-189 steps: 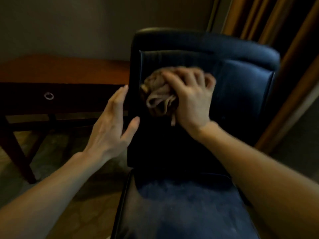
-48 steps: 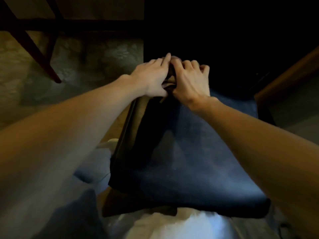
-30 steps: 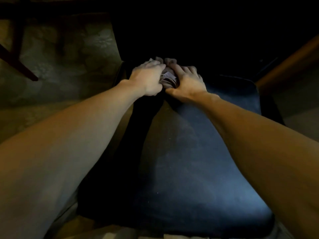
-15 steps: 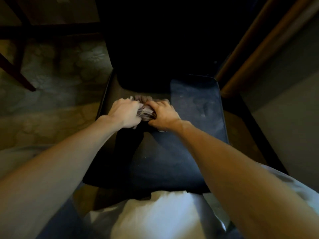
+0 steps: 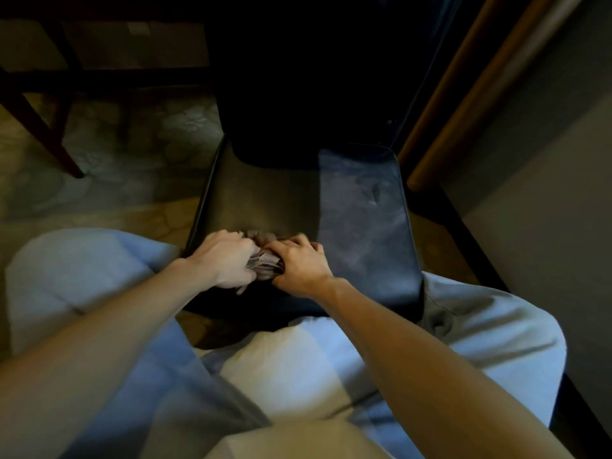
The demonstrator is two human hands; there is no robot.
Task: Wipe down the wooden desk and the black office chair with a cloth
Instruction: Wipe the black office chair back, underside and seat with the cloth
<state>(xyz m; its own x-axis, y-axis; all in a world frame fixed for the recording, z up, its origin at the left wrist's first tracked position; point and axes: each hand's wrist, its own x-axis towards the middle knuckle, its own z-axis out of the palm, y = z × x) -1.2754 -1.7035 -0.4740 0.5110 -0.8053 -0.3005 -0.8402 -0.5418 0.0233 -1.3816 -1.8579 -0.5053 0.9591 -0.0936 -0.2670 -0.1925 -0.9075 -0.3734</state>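
Observation:
The black office chair's seat (image 5: 361, 213) fills the middle of the view, its dark backrest (image 5: 308, 94) rising behind it. A bunched brownish cloth (image 5: 265, 265) lies on the seat's near left part. My left hand (image 5: 228, 260) and my right hand (image 5: 299, 265) both grip the cloth from either side, fingers curled over it, so most of it is hidden. Only the dark wooden desk's legs (image 5: 39, 127) show at the upper left.
Patterned carpet (image 5: 132, 150) lies left of the chair. A wooden trim strip (image 5: 463, 94) and a grey wall (image 5: 546, 193) stand close on the right. My knees in light trousers (image 5: 82, 270) flank the seat's front edge.
Both hands have dragged the cloth from the back of the seat toward its front edge. Much earlier, the right hand alone wiped the backrest.

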